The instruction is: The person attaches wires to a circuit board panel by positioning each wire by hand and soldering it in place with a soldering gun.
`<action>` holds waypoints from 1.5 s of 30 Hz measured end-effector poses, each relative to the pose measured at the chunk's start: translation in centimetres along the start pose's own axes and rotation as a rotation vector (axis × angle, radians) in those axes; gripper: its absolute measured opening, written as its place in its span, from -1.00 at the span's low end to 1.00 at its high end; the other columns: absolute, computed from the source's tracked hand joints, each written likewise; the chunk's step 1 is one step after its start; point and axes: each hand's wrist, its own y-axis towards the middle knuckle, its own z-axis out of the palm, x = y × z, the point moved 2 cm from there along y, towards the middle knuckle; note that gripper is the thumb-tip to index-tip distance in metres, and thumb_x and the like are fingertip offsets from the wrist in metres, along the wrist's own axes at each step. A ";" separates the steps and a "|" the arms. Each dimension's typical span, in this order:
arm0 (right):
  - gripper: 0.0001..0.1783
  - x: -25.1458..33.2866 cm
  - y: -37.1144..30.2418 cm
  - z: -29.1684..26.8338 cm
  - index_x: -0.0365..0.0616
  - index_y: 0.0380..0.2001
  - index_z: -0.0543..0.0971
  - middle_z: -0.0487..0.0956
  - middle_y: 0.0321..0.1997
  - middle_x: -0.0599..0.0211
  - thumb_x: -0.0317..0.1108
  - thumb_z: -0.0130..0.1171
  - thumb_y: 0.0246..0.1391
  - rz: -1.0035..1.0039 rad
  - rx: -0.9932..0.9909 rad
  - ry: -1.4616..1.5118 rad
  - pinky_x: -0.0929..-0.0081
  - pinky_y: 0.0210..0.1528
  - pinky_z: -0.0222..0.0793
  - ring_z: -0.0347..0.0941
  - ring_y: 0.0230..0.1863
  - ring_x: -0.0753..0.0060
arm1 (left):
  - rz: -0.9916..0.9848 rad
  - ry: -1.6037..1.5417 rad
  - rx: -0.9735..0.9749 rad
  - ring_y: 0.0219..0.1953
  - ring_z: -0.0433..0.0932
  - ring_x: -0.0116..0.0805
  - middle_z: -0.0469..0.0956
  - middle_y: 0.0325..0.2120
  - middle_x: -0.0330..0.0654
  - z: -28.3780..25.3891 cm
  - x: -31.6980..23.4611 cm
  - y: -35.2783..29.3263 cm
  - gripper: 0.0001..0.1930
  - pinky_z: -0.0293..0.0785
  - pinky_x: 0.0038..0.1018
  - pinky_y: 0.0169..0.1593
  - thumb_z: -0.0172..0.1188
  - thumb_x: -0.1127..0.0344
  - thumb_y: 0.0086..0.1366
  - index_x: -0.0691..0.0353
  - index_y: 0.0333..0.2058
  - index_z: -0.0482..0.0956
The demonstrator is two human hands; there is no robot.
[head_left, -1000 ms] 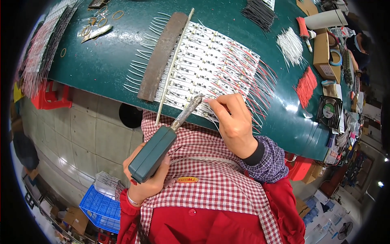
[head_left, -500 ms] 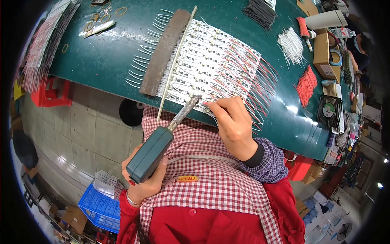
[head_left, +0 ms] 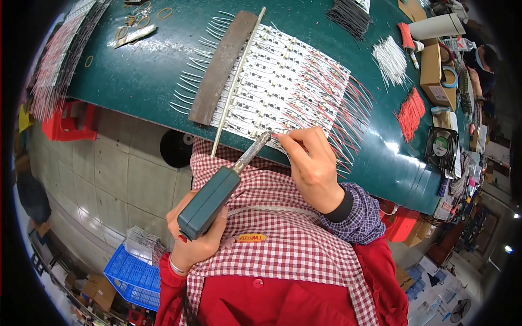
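I am soldering wires to a sheet of white strips (head_left: 283, 81) lying on the green table (head_left: 136, 81), and, as I judge it, most of the work is already behind me: nearly every row is showing red wires (head_left: 353, 114) fanning out at its 3 o'clock edge and pale wires (head_left: 190, 87) sticking out at 9 o'clock, under the brown bar (head_left: 220, 68) that is pressing on them. What is remaining seems to be the near edge of the sheet, at 6 o'clock, where I am working now; how many joints are left there I cannot tell. My left hand (head_left: 198, 244) is wrapping closed around the teal iron (head_left: 212, 201), low before my checked apron (head_left: 283, 244), with the metal tip (head_left: 260, 142) pointing up toward 1 o'clock and meeting the sheet's near edge. My right hand (head_left: 312, 165) is resting on the table edge, wrist bent, thumb and forefinger pinching a thin wire just beside the tip. Spare bundles of white wires (head_left: 390, 60) and red wires (head_left: 411, 113) are lying well apart at 2 o'clock.
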 end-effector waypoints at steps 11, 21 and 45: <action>-0.62 0.0 -0.2 0.2 -0.36 -0.19 0.59 0.48 -0.26 0.20 -0.65 0.21 -0.20 -0.005 -0.003 -0.024 0.39 -0.31 0.41 0.40 -0.28 0.22 | -0.089 -0.055 -0.059 -0.48 0.62 -0.19 0.60 -0.41 0.00 0.0 0.4 -0.9 -0.78 0.53 -0.44 -0.39 0.34 0.52 0.03 0.44 -0.30 0.64; -0.61 0.2 -0.3 0.0 -0.35 -0.21 0.59 0.49 -0.31 0.20 -0.68 0.20 -0.25 -0.058 -0.089 -0.002 0.33 -0.34 0.36 0.39 -0.32 0.20 | -0.015 -0.038 -0.124 -0.46 0.65 -0.21 0.63 -0.40 0.03 0.0 0.9 -1.8 -0.72 0.54 -0.45 -0.38 0.37 0.49 0.04 0.47 -0.24 0.63; -0.64 0.1 -1.6 0.5 -0.36 -0.21 0.60 0.47 -0.34 0.23 -0.68 0.20 -0.21 -0.028 -0.035 0.001 0.35 -0.35 0.35 0.37 -0.34 0.22 | -0.022 -0.065 -0.042 -0.48 0.60 -0.26 0.59 -0.40 -0.04 0.8 0.1 -1.2 -0.82 0.50 -0.46 -0.40 0.31 0.54 0.05 0.41 -0.32 0.63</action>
